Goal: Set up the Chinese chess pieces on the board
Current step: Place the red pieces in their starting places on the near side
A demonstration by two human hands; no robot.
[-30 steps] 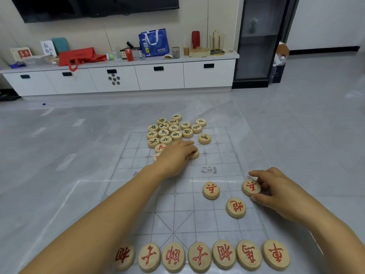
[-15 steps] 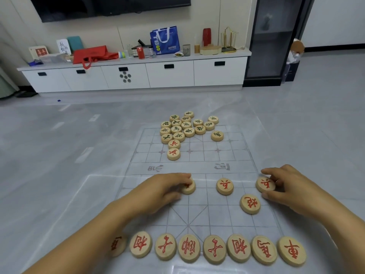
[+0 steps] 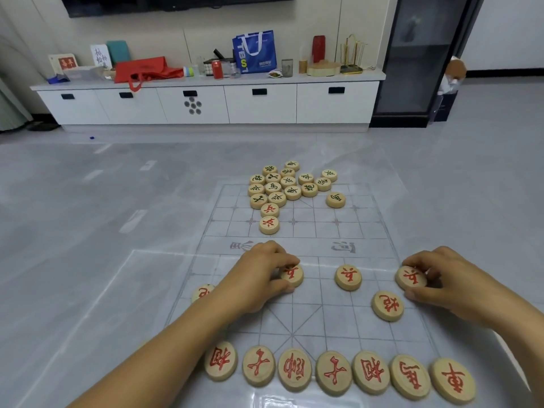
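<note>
- A round pale wooden disc with a red character [image 3: 293,275] is pinched between the thumb and curled fingers of the left hand [image 3: 259,278], on the near half of the clear gridded plastic board [image 3: 312,231].
- A second red-marked wooden disc [image 3: 410,278], at the board's right edge, is gripped by the right hand [image 3: 441,279].
- Between the two, a third red disc [image 3: 348,276] is laid flat, untouched.
- A row of seven red-lettered discs [image 3: 333,372] is lined along the near edge.
- A heap of dark-lettered wooden discs [image 3: 282,185] is gathered at the far edge.

Home living room: wall TV [image 3: 176,2] above low white cabinet [image 3: 206,101], grey tiled floor [image 3: 88,201].
</note>
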